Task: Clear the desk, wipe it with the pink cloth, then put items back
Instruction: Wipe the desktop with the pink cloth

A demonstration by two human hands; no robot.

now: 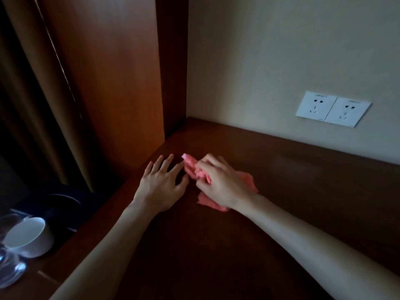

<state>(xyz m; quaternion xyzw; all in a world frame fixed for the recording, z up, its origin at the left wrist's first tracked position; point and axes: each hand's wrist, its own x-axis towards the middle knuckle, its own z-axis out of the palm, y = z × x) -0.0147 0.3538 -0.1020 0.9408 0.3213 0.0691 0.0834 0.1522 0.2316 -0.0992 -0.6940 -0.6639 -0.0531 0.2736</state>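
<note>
The pink cloth (246, 180) lies crumpled on the dark wooden desk (270, 224), near its back left corner. My right hand (220, 180) is pressed down on it with the fingers gripping a bunched part; cloth shows on both sides of the hand. My left hand (162, 182) rests flat on the desk just left of the cloth, fingers spread, holding nothing. Its fingertips are close to the cloth's far end.
A tall wooden panel (121, 83) rises at the desk's left end. Two white wall sockets (333, 109) sit above the desk's back edge. Lower left, off the desk, stand a white cup (28, 237), clear glassware (10, 269) and a black kettle (62, 204). A curtain (32, 94) hangs at left.
</note>
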